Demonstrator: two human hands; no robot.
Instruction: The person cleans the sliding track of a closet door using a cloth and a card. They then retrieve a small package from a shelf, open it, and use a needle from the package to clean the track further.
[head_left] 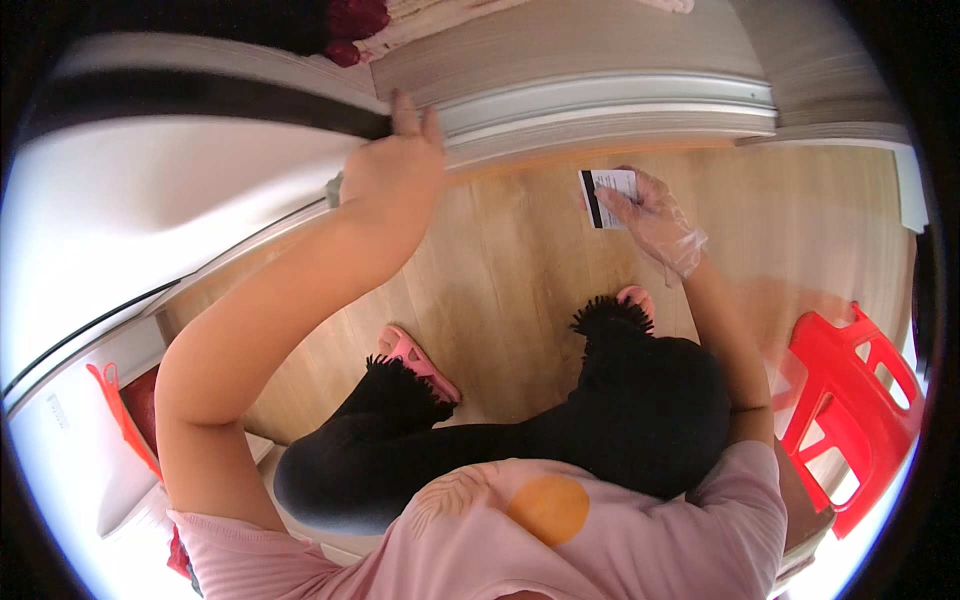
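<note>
Pink shirt (pixel 600 540) nearest, open floor (pixel 515 245) separates card (pixel 613 192) from panel's (pixel 200 170) edge.

The wood-look floor (pixel 510 250) carries pink sandals (pixel 428 370) and a red stool (pixel 875 422).

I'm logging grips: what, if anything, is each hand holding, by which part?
The right hand holds a white card by the side away from its black stripe. The left hand is at the end of a dark strip; blur hides whether it grips.

Left fingers (pixel 405 115) blurred; card (pixel 613 180) too small to read, partly behind right fingers (pixel 617 206); shirt (pixel 650 545) cut off below.
</note>
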